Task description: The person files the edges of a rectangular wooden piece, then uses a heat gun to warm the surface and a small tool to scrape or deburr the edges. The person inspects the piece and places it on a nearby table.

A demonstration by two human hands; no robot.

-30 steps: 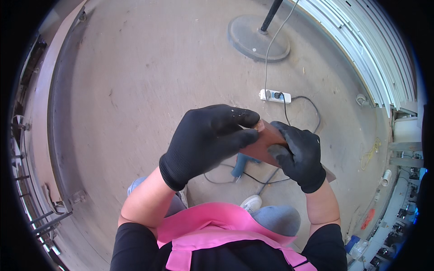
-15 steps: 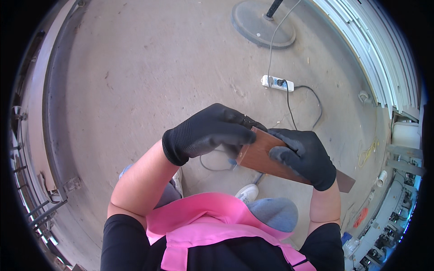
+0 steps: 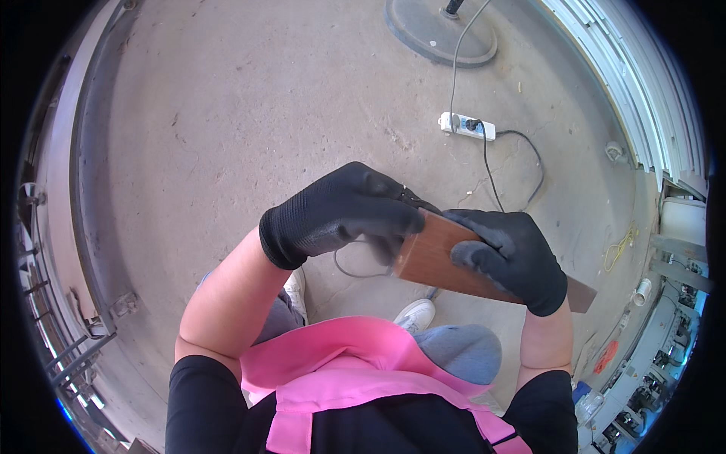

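Observation:
A flat reddish-brown board [image 3: 431, 253], wood-like in look, is held above the floor in front of me, slanting down to the right. My right hand [image 3: 510, 257], in a black glove, grips it, with the thumb on the upper face and the fingers around the far edge. The board's right end sticks out past that wrist. My left hand [image 3: 348, 212], also black-gloved, is closed at the board's left end, thumb at the corner. Its lower fingers are smeared by motion. A small dark piece shows by its fingertips; what it pinches is hidden.
A white power strip [image 3: 467, 126] with plugged-in cords lies on the floor ahead. Beyond it stands a round grey base [image 3: 446, 38] with a pole. Long white profiles [image 3: 635, 83] are stacked at the far right, and a metal-edged frame [image 3: 72, 166] runs along the left.
My left hand has shifted slightly left and up at the board's end. The board and right hand have moved only a little. The floor view has shifted slightly.

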